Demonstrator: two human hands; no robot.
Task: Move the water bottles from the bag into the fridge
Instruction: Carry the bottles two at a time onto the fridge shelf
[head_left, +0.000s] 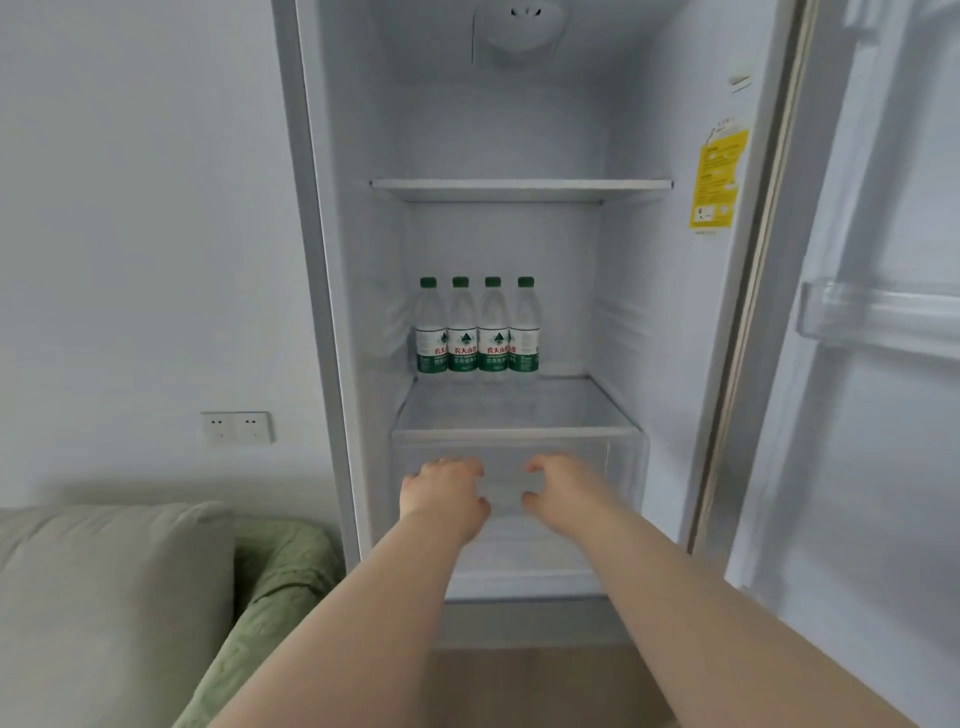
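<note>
The fridge (337, 312) stands open in front of me. Several water bottles (477, 326) with green caps and green-and-white labels stand upright in a row at the back left of the glass shelf (514, 415). My left hand (445, 496) and my right hand (563, 488) reach side by side in front of the clear drawer (613, 467) just below that shelf. Both hands have curled, spread fingers with nothing visible in them. A gap separates the two hands. The bag is out of view.
An upper shelf (519, 186) holds nothing. The fridge door (857, 467) swings open at the right, with a clear door bin (878, 317). A grey sofa cushion (114, 597) and a green blanket (280, 571) sit at the lower left, below a wall socket (236, 427).
</note>
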